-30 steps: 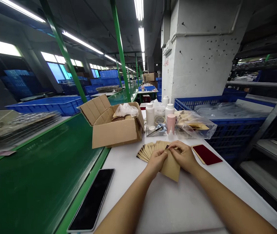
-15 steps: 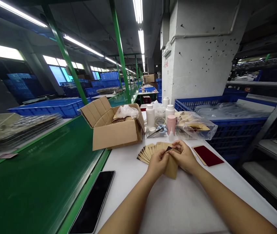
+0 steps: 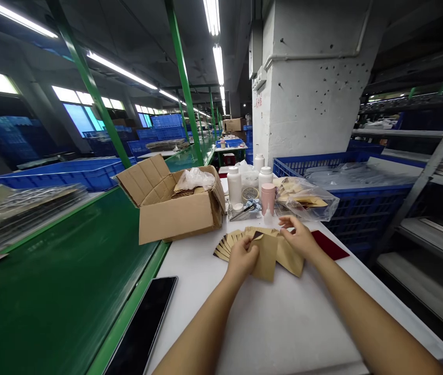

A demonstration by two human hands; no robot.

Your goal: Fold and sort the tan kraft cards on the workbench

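Observation:
My left hand pinches a brown kraft paper piece near its dark upper corner, and the sheet hangs down above the table. A second brown kraft paper piece slants under my right hand. The right index finger stretches out toward the left, while the other fingers seem curled on that second piece; their grip is partly hidden. Behind both hands lies a fan of brown paper pieces with dark edges. To the right of my right hand is a dark red flat piece, partly covered by the hand and wrist.
An open cardboard box stands at the table's back left. White bottles, a pink bottle and a plastic bag of brown pieces are behind the hands. A phone lies beside the green conveyor. A blue crate stands right.
My hands have moved apart. The left hand holds one paper piece further left, and a second piece now shows beside it under the right hand. The view has turned slightly right.

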